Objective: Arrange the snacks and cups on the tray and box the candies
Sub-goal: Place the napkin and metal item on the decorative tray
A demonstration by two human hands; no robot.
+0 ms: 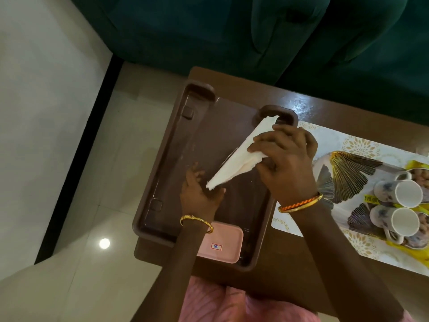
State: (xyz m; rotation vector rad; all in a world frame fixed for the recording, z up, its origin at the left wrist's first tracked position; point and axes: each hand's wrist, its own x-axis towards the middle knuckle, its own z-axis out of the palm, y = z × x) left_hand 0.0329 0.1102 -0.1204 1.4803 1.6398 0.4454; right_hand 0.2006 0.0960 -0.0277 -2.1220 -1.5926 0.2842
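- Left wrist [196, 223]: a thin gold bangle with a small ornament on top.
- Right wrist [300, 203]: a gold bangle beside a twisted orange thread band.
- Forearms bare.
- Pink patterned garment [216, 303] at the lap.

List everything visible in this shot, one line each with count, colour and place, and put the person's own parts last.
tray: one, brown, on the table's left end
tissue: one, white, folded, held above the tray
box: one, pink, with a small label, at the tray's near end, partly under the left forearm
table: one, dark brown wood
mat: one, white with gold pattern, right of the tray
cups: two, white inside, lying on their sides at the right
snack packets: count unclear, yellow, around the cups
sofa: one, dark green, behind the table
left hand: holds the tissue's lower end; gold bangle
right hand: pinches the tissue's upper part; orange and gold bangle
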